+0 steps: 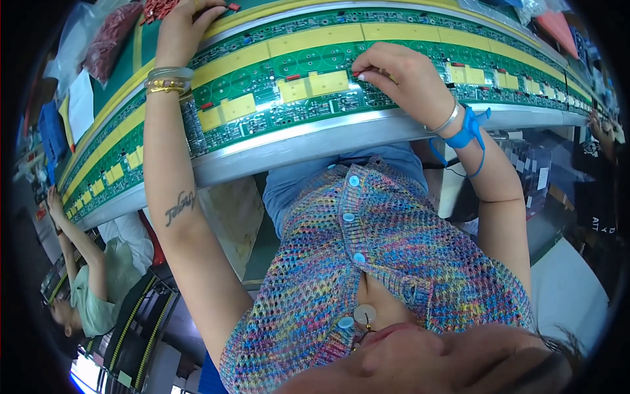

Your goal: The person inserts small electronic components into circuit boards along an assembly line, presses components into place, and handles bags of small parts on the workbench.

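Note:
My left hand point(182, 33) is at the far left side of the line, its fingertips pinched at a small red component point(233, 7); the top edge cuts off part of the hand. Beside it lies a pile of red components point(157, 9). My right hand point(405, 73) hovers low over a green circuit board point(308, 64), thumb and forefinger closed on a tiny red component point(356, 75), mostly hidden by the fingers. Yellow strips point(315, 87) cover parts of the boards. Red components point(293, 77) sit along the strips' upper edges.
A metal rail point(295, 141) runs along the near side of the boards. At the far left are a clear bag of dark red parts point(118, 41) and a blue bin point(52, 128). A blue wrist strap point(469, 129) with its cord circles my right wrist. Another person's hand point(55, 205) touches the line's left end.

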Motion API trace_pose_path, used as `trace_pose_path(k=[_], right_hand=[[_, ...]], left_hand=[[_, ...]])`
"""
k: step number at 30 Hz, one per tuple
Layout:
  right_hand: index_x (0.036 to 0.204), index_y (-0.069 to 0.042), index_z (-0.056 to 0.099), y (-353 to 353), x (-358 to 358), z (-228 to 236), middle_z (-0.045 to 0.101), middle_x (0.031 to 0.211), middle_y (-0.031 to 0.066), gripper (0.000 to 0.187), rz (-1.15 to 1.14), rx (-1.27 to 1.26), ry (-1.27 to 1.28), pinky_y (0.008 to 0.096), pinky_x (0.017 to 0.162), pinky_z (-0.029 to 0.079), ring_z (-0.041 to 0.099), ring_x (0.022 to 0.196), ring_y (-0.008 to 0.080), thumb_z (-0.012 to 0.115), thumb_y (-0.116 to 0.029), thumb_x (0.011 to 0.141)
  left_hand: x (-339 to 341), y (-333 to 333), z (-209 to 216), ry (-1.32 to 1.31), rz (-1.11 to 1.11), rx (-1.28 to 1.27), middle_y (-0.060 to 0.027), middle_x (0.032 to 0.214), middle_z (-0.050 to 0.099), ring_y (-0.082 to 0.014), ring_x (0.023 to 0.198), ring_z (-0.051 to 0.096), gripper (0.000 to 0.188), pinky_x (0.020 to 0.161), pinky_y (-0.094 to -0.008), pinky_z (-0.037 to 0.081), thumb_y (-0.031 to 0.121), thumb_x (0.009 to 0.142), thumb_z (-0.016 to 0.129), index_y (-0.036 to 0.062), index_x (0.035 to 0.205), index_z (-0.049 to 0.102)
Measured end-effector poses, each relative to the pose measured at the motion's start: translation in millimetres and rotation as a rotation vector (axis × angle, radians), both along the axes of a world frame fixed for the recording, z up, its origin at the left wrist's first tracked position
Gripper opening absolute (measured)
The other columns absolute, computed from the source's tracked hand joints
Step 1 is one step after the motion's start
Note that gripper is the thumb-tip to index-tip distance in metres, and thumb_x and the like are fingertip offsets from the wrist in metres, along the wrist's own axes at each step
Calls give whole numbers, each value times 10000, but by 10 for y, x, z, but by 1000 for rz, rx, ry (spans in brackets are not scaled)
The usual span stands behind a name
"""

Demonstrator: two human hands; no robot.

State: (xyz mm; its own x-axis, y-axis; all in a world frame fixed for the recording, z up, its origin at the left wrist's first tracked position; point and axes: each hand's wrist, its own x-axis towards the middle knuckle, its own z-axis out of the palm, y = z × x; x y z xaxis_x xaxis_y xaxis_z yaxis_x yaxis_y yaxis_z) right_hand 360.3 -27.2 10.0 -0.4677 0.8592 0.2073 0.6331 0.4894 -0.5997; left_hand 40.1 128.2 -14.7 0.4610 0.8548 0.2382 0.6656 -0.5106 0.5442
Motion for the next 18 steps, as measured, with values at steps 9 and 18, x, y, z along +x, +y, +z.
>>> trace_pose_path(k=[9,18], right_hand=[[855,-73,605,-71,-38,-77,584,791,74,99,51,63,6,346,642,465,574,756,255,630,-88,761],[848,-78,604,-89,-92,-124,571,792,67,91,61,98,-27,337,643,468,566,762,251,623,-110,765]], left_hand=[[281,-593,192,-290,165,-121,-11,833,616,-64,755,574,170,674,-184,446,103,879,573,11,1008,634],[293,-1213,389,-343,117,-298,-40,914,634,-100,805,595,147,736,-205,479,21,825,597,15,959,657]])
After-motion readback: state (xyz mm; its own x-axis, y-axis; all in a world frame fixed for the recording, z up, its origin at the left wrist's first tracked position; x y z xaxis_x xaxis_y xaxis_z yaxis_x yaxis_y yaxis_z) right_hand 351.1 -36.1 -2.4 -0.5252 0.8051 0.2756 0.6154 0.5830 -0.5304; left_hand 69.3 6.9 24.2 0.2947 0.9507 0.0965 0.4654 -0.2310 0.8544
